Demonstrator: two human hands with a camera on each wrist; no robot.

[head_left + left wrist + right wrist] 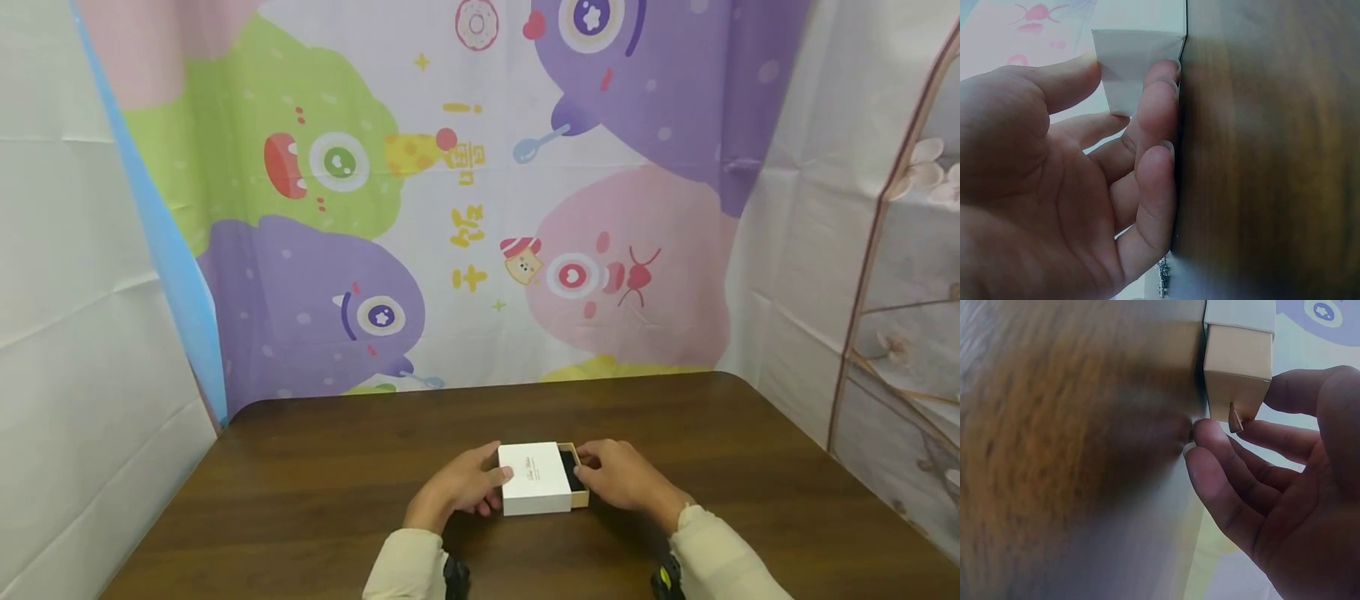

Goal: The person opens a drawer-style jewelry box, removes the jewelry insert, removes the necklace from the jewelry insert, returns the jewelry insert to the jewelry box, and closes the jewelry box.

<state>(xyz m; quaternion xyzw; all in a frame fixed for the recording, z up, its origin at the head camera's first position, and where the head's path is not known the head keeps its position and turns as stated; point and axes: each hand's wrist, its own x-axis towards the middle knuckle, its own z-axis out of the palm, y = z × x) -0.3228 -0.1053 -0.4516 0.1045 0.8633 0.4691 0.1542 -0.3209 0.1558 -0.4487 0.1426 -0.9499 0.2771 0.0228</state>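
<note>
A small white box sleeve [535, 479] with dark printed lettering lies on the table, and its tan drawer [580, 498] sticks partly out to the right, showing a black lining [571, 468]. My left hand [471, 481] holds the sleeve's left end, thumb on top and the other fingers around the end and far side. On the opposite side, my right hand [618, 473] grips the drawer's outer end between thumb and forefinger. A small brown pull tab [1234, 419] stands out from the drawer's end face in the right wrist view, while the remaining fingers curl loosely below.
The dark brown wooden table [330, 467] has rounded back corners. Behind it hangs a curtain [480, 333] printed with cartoon monsters, and pale fabric panels [97, 292] close in both sides. Dark wrist straps [665, 578] show at both sleeves.
</note>
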